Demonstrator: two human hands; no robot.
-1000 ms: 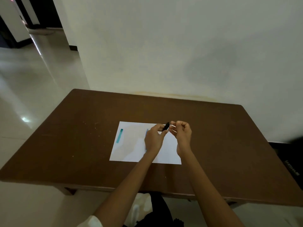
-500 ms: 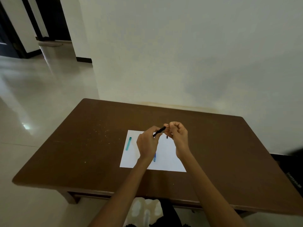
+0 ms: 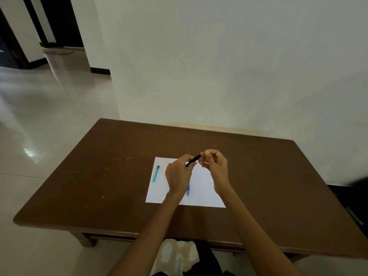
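A white sheet of paper [image 3: 201,193] lies on the brown table [image 3: 103,176]. Above it my left hand [image 3: 178,174] grips a thin black pen-like stick [image 3: 193,160], tilted up to the right. My right hand [image 3: 216,166] has its fingers curled and its fingertips meet at the stick's upper end; what they pinch is too small to tell. A teal stick [image 3: 156,173] lies on the paper's left part. A blue stick [image 3: 188,189] lies on the paper, partly hidden by my left wrist. A small dark speck [image 3: 203,166] sits on the paper by my right hand.
The table stands against a white wall [image 3: 219,66]. Pale specks [image 3: 121,160] dot the table's left part. Glossy floor [image 3: 39,116] stretches to the left. A dark object [image 3: 356,198] sits at the right edge. My knees are under the near table edge.
The camera has tilted, so the table sits lower in view. The black stick now shows longer, and my left hand has shifted slightly left along it. The blue stick has come into sight.
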